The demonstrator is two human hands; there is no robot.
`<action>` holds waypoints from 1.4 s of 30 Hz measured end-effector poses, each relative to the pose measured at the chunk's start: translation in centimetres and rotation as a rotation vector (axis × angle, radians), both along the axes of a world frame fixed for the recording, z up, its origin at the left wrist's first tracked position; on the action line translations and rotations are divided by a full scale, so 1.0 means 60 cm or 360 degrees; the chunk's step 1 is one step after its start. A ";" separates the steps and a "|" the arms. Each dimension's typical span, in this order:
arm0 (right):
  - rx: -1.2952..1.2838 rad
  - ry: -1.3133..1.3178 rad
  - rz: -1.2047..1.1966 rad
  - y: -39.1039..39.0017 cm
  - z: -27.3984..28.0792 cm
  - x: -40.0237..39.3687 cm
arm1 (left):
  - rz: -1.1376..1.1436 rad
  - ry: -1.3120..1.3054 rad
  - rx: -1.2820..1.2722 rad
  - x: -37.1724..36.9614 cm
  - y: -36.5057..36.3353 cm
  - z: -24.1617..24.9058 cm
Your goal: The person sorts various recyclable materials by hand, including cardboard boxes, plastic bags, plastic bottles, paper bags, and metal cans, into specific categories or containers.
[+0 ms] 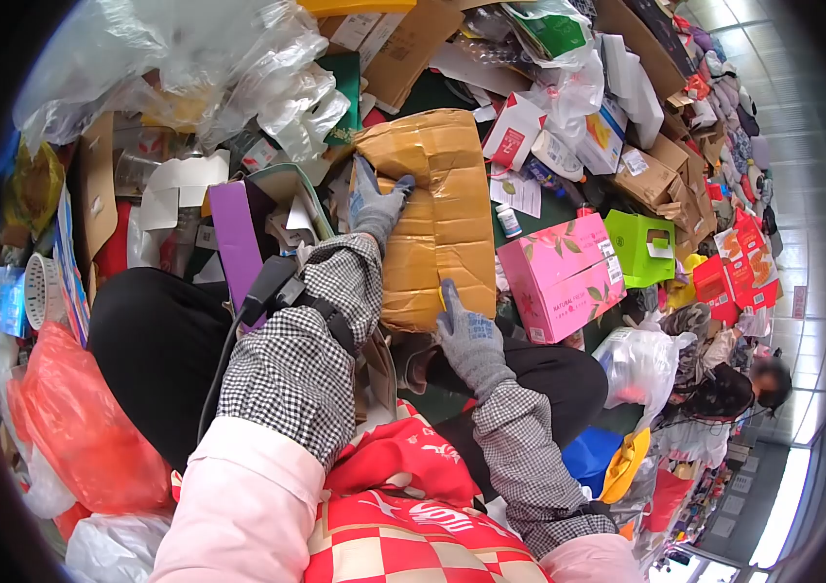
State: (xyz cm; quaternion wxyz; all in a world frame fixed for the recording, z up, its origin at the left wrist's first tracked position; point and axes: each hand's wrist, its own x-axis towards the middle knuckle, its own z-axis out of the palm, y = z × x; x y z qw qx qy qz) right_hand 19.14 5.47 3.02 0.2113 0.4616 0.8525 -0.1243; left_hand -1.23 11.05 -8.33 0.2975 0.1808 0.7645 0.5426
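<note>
A brown cardboard box (447, 209), creased and wrapped in shiny tape, is held up in front of me between my gloved hands. At its left edge, my left hand (379, 202) grips it with the thumb lying across the top face. Down at the near right corner, my right hand (472, 340) has one finger pressed on the taped face and holds the edge; its other fingers are partly hidden. Both gloves are grey-blue. A pink carton (564, 277) lies to the right of the box, and a purple-sided open box (236, 238) is to its left.
Mixed packaging surrounds me: clear plastic bags (199, 68), a small white bottle (508, 221), a green carton (638, 248) and flattened cardboard (398, 53). A red plastic bag (92, 428) bulges at my left. Another person (739, 389) sits among the piles at far right.
</note>
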 end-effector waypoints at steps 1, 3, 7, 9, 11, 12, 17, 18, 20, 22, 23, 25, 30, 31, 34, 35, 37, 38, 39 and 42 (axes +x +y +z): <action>-0.0011 0.0008 -0.0022 -0.007 0.001 0.005 | 0.0047 0.0011 0.0105 -0.002 0.003 -0.012; -0.0077 -0.0024 -0.0092 -0.033 0.019 0.020 | 0.0140 0.0026 0.0332 -0.009 0.013 -0.047; -0.0038 0.0121 -0.0109 -0.066 0.027 0.057 | 0.0087 -0.0012 0.0813 -0.001 0.017 -0.052; -0.0105 0.0013 -0.0149 -0.071 0.057 0.048 | 0.0071 0.0092 0.0462 -0.009 0.002 -0.031; -0.0291 0.0055 -0.0194 -0.075 0.078 0.074 | 0.0077 -0.0029 0.0669 -0.016 0.017 -0.072; -0.0260 0.0259 -0.0225 -0.076 0.077 0.094 | 0.0094 -0.0095 0.0524 -0.012 0.011 -0.046; 0.0186 0.1123 -0.0366 0.015 0.069 0.088 | 0.0145 0.0113 0.0473 -0.025 0.035 -0.122; 0.0219 0.1038 -0.0420 0.046 0.047 0.078 | 0.0113 0.0140 0.0387 -0.026 0.031 -0.113; 0.0231 0.0787 -0.0519 0.091 0.035 0.045 | 0.0093 0.0108 0.0311 -0.026 0.025 -0.093; 0.0193 0.0452 -0.0610 0.123 0.042 0.005 | 0.0090 0.0068 0.0274 -0.024 0.024 -0.085; 0.0235 0.0402 -0.0623 0.139 0.035 -0.010 | 0.0089 0.0048 0.0256 -0.022 0.023 -0.076; 0.0310 0.0304 -0.0651 0.166 0.012 -0.039 | 0.0080 0.0045 0.0214 -0.020 0.018 -0.065; 0.0044 0.0176 -0.0706 0.199 -0.054 -0.053 | 0.0120 0.0240 0.0221 -0.020 0.018 -0.091; 0.0090 0.0119 -0.0677 0.195 -0.057 -0.056 | 0.0135 0.0320 0.0251 -0.016 0.019 -0.083; 0.0289 0.0035 -0.0582 0.187 -0.067 -0.062 | 0.0214 0.1322 -0.0169 0.023 -0.006 0.037; 0.0373 0.0055 -0.0530 0.195 -0.077 -0.051 | 0.0008 0.1526 0.0065 0.036 -0.015 0.059; 0.0415 0.0152 -0.0503 0.202 -0.084 -0.046 | -0.0991 0.1631 0.0237 0.053 -0.035 0.104; 0.0369 0.0189 -0.0504 0.211 -0.088 -0.040 | -0.1368 0.1741 0.0347 0.068 -0.040 0.104; 0.0335 0.0216 -0.0516 0.212 -0.090 -0.035 | -0.1479 0.1782 0.0457 0.085 -0.048 0.075; 0.0339 0.0281 -0.0475 0.204 -0.084 -0.034 | -0.1627 0.1902 0.0529 0.087 -0.034 0.083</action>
